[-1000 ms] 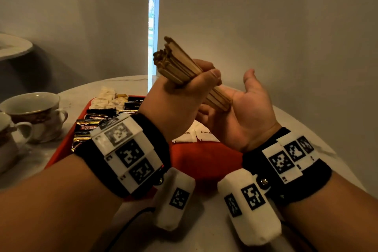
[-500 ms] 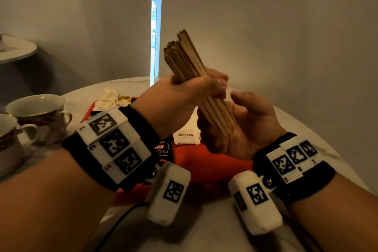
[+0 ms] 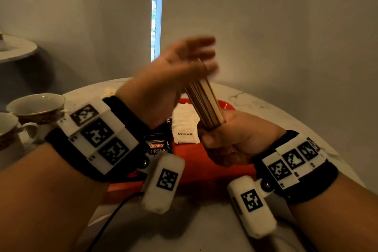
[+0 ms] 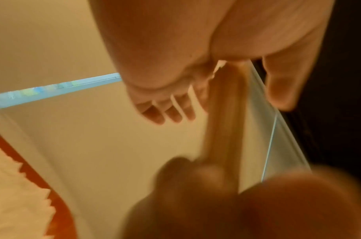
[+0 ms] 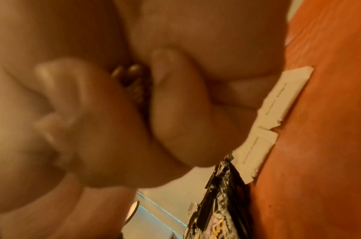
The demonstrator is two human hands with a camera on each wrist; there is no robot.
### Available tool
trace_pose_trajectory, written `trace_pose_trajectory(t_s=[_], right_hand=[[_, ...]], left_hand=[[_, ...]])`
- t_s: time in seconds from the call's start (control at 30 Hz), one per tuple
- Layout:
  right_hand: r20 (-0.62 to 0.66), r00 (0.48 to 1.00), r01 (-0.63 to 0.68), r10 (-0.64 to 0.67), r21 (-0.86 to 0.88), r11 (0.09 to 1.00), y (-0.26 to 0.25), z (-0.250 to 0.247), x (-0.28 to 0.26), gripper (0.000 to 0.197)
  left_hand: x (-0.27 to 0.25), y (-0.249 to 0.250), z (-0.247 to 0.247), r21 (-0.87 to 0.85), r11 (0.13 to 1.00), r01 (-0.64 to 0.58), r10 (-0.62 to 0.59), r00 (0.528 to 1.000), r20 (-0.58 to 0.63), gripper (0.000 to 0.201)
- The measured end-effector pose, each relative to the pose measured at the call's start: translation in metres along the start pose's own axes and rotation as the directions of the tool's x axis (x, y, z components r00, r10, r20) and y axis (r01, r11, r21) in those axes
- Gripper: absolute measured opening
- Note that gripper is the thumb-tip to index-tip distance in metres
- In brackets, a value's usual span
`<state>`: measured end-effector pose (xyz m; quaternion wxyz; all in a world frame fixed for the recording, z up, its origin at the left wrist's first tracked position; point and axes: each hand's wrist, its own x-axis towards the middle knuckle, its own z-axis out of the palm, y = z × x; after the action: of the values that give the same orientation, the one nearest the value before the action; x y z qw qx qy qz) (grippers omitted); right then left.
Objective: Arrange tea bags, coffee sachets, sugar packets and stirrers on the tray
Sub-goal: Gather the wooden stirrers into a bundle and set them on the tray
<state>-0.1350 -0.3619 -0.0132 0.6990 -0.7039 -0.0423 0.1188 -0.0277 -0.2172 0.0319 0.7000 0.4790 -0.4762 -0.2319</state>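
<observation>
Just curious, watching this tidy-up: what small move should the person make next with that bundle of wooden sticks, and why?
Probably tap the top ends level with the open left hand, then lower them. The right hand grips the bundle of flat wooden stirrers by its lower end, upright above the red plastic tray, where white brown-sugar packets and a black coffee sachet already lie.

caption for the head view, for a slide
Right hand grips a bundle of wooden stirrers above the red tray; open left hand at its top end.

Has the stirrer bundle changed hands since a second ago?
Yes. The stirrer bundle passed from the left hand, now open, down to the right hand, nearer the red tray.
</observation>
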Motion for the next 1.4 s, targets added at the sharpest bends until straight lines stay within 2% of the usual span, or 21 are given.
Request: trace_pose_trajectory(t_s=[0.1, 0.17, 0.2, 0.27, 0.33, 0.4, 0.53, 0.6, 0.63, 0.7, 0.77, 0.8, 0.87, 0.93, 1.0, 1.07, 1.13, 1.2, 1.3, 1.33, 1.4], right_hand=[[-0.018, 0.998, -0.054, 0.053, -0.047, 0.997, 0.002, 0.000, 0.001, 0.026], [-0.019, 0.997, -0.080, 0.079, -0.069, 0.994, 0.002, 0.002, 0.001, 0.025], [-0.020, 0.996, -0.090, 0.089, -0.075, 0.993, 0.001, 0.003, 0.001, 0.024], [-0.017, 0.992, -0.123, 0.122, -0.104, 0.987, -0.001, 0.003, -0.001, 0.022], [-0.021, 0.987, -0.158, 0.157, -0.147, 0.976, -0.003, 0.002, -0.003, 0.022], [-0.022, 0.988, -0.153, 0.151, -0.143, 0.978, -0.005, 0.003, -0.004, 0.018], [-0.019, 0.990, -0.143, 0.142, -0.098, 0.985, -0.004, 0.002, -0.002, 0.018], [0.013, 0.993, -0.115, 0.115, -0.051, 0.992, -0.002, -0.001, -0.001, 0.022], [0.035, 0.995, -0.093, 0.094, -0.019, 0.995, -0.001, -0.002, -0.001, 0.024], [0.087, 0.996, -0.041, 0.036, 0.059, 0.997, 0.000, -0.004, 0.000, 0.027], [0.146, 0.989, -0.010, -0.010, 0.133, 0.991, -0.001, -0.004, 0.000, 0.031], [0.176, 0.984, -0.012, -0.016, 0.154, 0.988, -0.002, -0.004, 0.000, 0.032], [0.226, 0.974, -0.026, -0.006, 0.139, 0.990, -0.004, -0.004, -0.002, 0.031], [0.250, 0.968, -0.019, -0.007, 0.104, 0.994, -0.004, -0.003, -0.002, 0.038], [0.246, 0.968, 0.020, -0.053, 0.135, 0.991, 0.000, -0.003, 0.000, 0.044], [0.207, 0.969, 0.098, -0.138, 0.193, 0.976, 0.005, -0.007, 0.004, 0.039], [0.109, 0.976, 0.159, -0.190, 0.249, 0.955, 0.009, -0.012, 0.005, 0.056], [-0.089, 0.985, 0.169, -0.146, 0.376, 0.911, 0.007, -0.015, 0.006, 0.091], [-0.424, 0.905, 0.295, -0.039, 0.559, 0.775, 0.008, -0.023, 0.011, 0.114], [-0.452, 0.891, 0.336, -0.037, 0.603, 0.724, 0.007, -0.023, 0.013, 0.114], [-0.400, 0.911, 0.363, -0.100, 0.664, 0.654, 0.004, -0.016, 0.016, 0.115]], left_hand=[[0.002, 0.013, -0.008, -0.070, 0.994, -0.085, 0.076, 0.988, -0.132, 0.044], [0.000, 0.012, -0.010, 0.081, 0.991, -0.104, 0.115, 0.982, -0.150, 0.041], [-0.002, 0.009, -0.009, 0.233, 0.967, -0.103, 0.133, 0.984, -0.119, 0.037], [-0.004, 0.001, -0.001, 0.514, 0.852, -0.101, 0.087, 0.995, 0.051, 0.030], [-0.006, -0.004, 0.003, 0.609, 0.790, -0.074, -0.006, 0.992, 0.128, 0.036], [-0.006, -0.004, 0.000, 0.552, 0.833, -0.034, -0.028, 0.994, 0.103, 0.036], [-0.008, -0.002, 0.000, 0.426, 0.901, -0.080, 0.038, 0.994, 0.107, 0.030], [-0.007, -0.003, 0.000, 0.293, 0.950, -0.110, 0.098, 0.994, 0.056, 0.030], [-0.005, -0.004, 0.000, 0.174, 0.978, -0.113, 0.112, 0.994, 0.016, 0.036], [-0.001, -0.008, -0.004, -0.014, 0.995, -0.094, 0.093, 0.995, -0.042, 0.075], [-0.002, -0.012, -0.004, -0.023, 1.000, -0.019, 0.020, 0.999, 0.042, 0.102], [-0.004, -0.014, -0.002, 0.045, 0.999, 0.017, -0.023, 0.992, 0.123, 0.098], [-0.009, -0.019, 0.008, 0.201, 0.979, 0.038, -0.087, 0.967, 0.241, 0.066], [-0.012, -0.020, 0.018, 0.221, 0.975, 0.017, -0.065, 0.975, 0.211, 0.026], [-0.012, -0.021, 0.022, 0.184, 0.983, 0.013, -0.043, 0.986, 0.160, 0.003], [-0.011, -0.021, 0.022, 0.175, 0.985, -0.001, -0.017, 0.995, 0.102, 0.009], [-0.011, -0.020, 0.023, 0.193, 0.979, -0.061, 0.054, 0.998, 0.040, 0.013], [-0.010, -0.020, 0.023, 0.243, 0.962, -0.122, 0.133, 0.991, -0.028, 0.014], [-0.008, -0.022, 0.023, 0.309, 0.933, -0.185, 0.221, 0.971, -0.088, 0.011], [-0.008, -0.023, 0.023, 0.333, 0.921, -0.201, 0.242, 0.966, -0.087, 0.010], [-0.009, -0.024, 0.026, 0.376, 0.905, -0.199, 0.246, 0.966, -0.082, 0.008]])
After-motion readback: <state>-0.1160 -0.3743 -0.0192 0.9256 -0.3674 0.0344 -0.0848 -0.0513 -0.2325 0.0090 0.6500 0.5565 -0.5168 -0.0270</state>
